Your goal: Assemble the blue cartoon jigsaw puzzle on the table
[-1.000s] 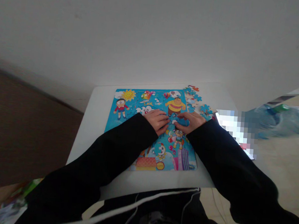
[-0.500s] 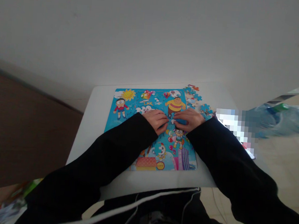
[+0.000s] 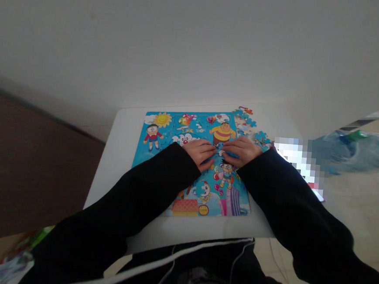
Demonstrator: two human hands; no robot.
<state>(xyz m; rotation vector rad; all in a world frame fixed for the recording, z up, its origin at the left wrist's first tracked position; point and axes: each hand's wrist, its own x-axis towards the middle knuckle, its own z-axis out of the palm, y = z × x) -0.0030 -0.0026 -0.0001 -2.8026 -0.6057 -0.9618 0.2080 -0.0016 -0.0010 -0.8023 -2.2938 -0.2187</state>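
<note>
While both forearms, in black sleeves (image 3: 149, 187), angle inward over the counter (image 3: 120, 145), the left hand (image 3: 199, 154) lies palm down on the jigsaw puzzle (image 3: 211, 178), its fingers lightly bent and pointing toward the right hand (image 3: 243, 152). That hand faces it across a narrow gap, wrist bent inward, thumb apart from the fingers over the puzzle's middle; whether either hand grips a piece, I cannot tell. The puzzle lies flat on the counter, with loose pieces (image 3: 244, 124) beside its far right edge.
</note>
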